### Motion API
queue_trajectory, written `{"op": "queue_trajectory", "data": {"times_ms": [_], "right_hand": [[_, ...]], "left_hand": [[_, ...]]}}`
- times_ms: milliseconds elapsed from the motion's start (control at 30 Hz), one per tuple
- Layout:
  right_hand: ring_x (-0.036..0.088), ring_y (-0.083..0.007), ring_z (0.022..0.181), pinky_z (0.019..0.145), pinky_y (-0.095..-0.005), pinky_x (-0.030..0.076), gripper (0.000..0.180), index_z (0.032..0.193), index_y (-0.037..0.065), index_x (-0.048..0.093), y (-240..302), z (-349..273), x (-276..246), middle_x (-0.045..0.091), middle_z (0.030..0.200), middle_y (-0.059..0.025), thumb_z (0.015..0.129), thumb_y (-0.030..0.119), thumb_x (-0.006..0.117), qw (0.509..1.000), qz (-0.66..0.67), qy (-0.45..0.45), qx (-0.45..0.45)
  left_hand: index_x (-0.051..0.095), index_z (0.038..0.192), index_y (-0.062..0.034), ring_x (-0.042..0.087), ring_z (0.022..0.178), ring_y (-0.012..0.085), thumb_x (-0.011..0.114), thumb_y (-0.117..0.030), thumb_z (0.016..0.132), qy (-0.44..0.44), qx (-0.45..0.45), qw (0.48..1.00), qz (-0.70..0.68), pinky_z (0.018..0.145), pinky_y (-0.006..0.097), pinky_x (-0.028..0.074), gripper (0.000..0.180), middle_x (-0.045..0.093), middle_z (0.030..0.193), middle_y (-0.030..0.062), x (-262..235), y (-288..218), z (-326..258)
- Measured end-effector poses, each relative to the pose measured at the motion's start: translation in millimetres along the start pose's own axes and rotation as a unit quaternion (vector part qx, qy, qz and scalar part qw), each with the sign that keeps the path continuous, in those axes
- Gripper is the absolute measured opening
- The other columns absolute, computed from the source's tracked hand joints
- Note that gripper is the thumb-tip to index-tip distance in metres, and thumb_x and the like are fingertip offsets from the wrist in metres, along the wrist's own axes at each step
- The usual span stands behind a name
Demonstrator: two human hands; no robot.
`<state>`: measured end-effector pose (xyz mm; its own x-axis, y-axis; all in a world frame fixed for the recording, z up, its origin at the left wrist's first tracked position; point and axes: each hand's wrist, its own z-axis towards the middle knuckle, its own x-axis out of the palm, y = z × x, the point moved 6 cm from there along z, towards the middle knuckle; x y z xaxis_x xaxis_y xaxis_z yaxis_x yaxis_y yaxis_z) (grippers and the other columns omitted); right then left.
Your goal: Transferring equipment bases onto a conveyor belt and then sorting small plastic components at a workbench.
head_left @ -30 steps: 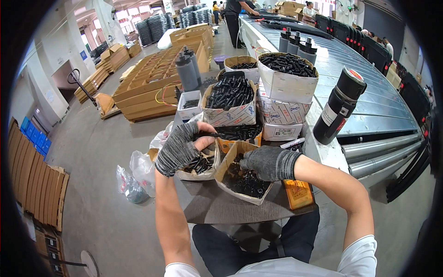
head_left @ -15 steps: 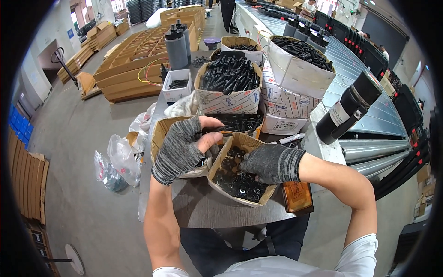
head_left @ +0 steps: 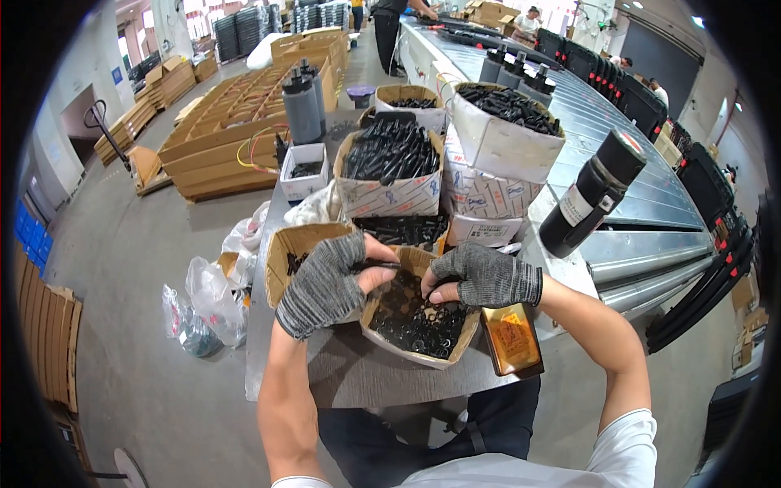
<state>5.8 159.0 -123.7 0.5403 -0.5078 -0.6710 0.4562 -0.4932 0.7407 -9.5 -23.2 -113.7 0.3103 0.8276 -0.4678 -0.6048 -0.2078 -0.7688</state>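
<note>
My left hand [head_left: 329, 285], in a grey knitted fingerless glove, pinches a slim black rod-shaped part [head_left: 381, 264] between thumb and fingers. It hovers at the left rim of a cardboard box [head_left: 407, 355] that holds many small black rings [head_left: 427, 329]. Over the right side of this box is my right hand [head_left: 484, 278], gloved alike. Its thumb and fingertips are closed together just above the rings; whatever they hold is too small to make out. Behind the left hand, another open carton [head_left: 285, 240] contains small black pieces, partly covered by the hand.
An amber rectangular container [head_left: 512, 340] lies right of the ring box. Farther back stand a carton of black rods [head_left: 390, 195], a white box of black parts [head_left: 508, 134] and a black flask [head_left: 590, 195]. A roller conveyor [head_left: 643, 276] runs along the right; plastic bags [head_left: 215, 297] lie left.
My right hand has lifted from among the rings, its fingertips now showing pinched. My left hand has shifted slightly lower, still gripping the black rod-shaped part. The whole view has shifted slightly.
</note>
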Motion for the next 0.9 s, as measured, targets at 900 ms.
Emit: {"op": "queue_trajectory", "data": {"times_ms": [900], "right_hand": [[0.063,-0.0128,0.077,0.072,-0.0282,0.050,0.030,0.098,-0.001,0.069,0,-23,-24,0.068,0.083,-0.0083,0.084,0.026,0.068,0.941,0.157,-0.299,0.016]], "left_hand": [[0.059,0.090,-0.0028,0.061,0.080,0.0191,0.070,0.003,0.081,-0.264,0.134,0.954,0.036,0.074,0.030,0.049,0.015,0.063,0.089,0.0090,34,-37,-2]]}}
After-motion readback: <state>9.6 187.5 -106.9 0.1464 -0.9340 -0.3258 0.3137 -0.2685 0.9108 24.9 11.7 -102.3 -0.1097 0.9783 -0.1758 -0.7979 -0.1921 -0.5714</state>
